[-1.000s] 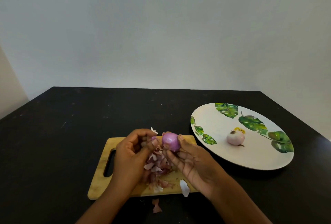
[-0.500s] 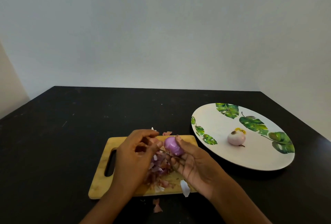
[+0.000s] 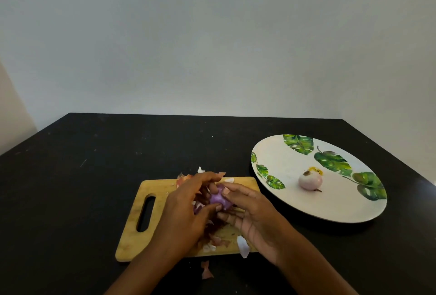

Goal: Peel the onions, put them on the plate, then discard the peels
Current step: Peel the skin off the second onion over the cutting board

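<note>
Above the board (image 3: 134, 235), the left hand (image 3: 188, 205) and right hand (image 3: 254, 212) both grip the purple onion (image 3: 220, 199) between them. The plate (image 3: 342, 202) lies right of the board, nearer the right hand.

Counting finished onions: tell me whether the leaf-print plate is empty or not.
Not empty: one pale peeled onion rests on the round white leaf-patterned plate.
</note>
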The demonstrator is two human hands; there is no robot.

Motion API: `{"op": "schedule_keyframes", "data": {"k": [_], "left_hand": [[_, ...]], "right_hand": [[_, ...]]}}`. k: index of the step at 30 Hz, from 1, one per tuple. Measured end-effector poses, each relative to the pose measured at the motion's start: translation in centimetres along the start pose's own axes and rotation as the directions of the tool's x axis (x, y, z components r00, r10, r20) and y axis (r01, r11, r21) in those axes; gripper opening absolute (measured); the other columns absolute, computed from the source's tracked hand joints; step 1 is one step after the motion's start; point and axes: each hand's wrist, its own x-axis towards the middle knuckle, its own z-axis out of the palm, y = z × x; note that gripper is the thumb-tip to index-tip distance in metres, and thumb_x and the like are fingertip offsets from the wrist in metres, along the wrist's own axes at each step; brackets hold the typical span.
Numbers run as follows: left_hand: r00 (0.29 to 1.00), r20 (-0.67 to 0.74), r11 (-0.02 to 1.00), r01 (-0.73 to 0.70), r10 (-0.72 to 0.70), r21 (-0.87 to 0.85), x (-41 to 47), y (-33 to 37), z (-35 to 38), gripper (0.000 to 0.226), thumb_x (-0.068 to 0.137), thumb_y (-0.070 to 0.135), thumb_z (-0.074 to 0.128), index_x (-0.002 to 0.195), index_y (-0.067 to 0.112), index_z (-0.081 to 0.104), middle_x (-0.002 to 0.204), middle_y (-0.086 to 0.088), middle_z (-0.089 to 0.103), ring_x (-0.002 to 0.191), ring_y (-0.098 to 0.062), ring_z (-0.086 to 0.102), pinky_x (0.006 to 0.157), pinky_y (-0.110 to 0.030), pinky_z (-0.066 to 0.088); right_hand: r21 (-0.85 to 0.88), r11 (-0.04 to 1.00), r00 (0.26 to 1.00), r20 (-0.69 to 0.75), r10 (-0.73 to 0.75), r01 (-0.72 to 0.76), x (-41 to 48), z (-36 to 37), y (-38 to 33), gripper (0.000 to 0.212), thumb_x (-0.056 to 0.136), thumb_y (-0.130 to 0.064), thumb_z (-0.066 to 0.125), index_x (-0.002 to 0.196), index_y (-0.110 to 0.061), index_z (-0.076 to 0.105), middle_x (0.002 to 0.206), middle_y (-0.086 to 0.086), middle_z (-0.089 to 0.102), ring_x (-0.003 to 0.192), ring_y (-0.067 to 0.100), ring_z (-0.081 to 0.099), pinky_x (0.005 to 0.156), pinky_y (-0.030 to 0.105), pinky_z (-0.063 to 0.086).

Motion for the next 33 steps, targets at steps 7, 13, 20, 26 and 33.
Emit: {"op": "schedule_keyframes", "data": {"k": [7,13,20,26,33], "left_hand": [[0.995,0.087,0.997,0.061,-0.057,-0.047,0.0,0.6,-0.2,0.046,0.082,0.003,0.066,0.097,0.042,0.047,0.092,0.021,0.058,0.096,0.015,0.052,0.074,-0.001,0.041],[1.000,-0.018,0.996,0.014,-0.016,-0.093,-0.2,0.3,0.0,0.035,0.081,0.000,0.066,0.093,0.032,0.059,0.093,0.019,0.063,0.092,0.003,0.060,0.075,-0.007,0.046],[0.974,-0.153,0.939,0.107,-0.165,-0.327,0.2,0.7,-0.2,0.017,0.081,-0.001,0.064,0.085,0.015,0.066,0.085,0.011,0.067,0.081,-0.005,0.065,0.068,-0.013,0.051],[0.895,-0.175,0.799,0.260,-0.410,-0.542,0.7,0.1,-1.1,0.010,0.084,0.007,0.062,0.089,0.014,0.066,0.086,0.002,0.070,0.079,-0.011,0.068,0.067,-0.021,0.055],[0.937,-0.243,0.950,0.191,-0.252,-0.249,0.4,-0.7,-0.3,0.011,0.077,0.026,0.068,0.088,0.026,0.069,0.091,0.007,0.068,0.087,0.002,0.062,0.070,-0.008,0.047]], "right_hand": [[-0.076,0.997,0.999,0.003,-0.035,0.035,0.1,0.0,0.3,0.019,0.092,-0.014,0.061,0.107,-0.008,0.069,0.101,0.013,0.073,0.087,0.019,0.072,0.073,0.026,0.056],[0.087,0.996,1.000,-0.018,-0.025,0.026,0.0,0.2,-0.2,0.022,0.094,-0.014,0.056,0.108,0.000,0.065,0.104,0.020,0.071,0.086,0.024,0.073,0.069,0.026,0.059],[0.325,0.944,0.998,0.021,0.058,-0.062,-0.2,0.3,-0.5,0.028,0.095,-0.017,0.054,0.111,0.004,0.063,0.109,0.026,0.068,0.091,0.025,0.068,0.064,0.025,0.059],[0.245,0.966,0.994,-0.035,0.099,-0.088,-0.1,-0.1,-0.8,0.042,0.093,-0.040,0.053,0.113,-0.003,0.061,0.105,0.022,0.070,0.080,0.020,0.068,0.062,0.025,0.057],[0.316,0.945,0.996,-0.011,0.092,-0.084,-0.5,0.2,-1.0,0.026,0.091,-0.029,0.060,0.104,-0.006,0.063,0.096,0.021,0.073,0.081,0.023,0.071,0.067,0.027,0.057]]}}
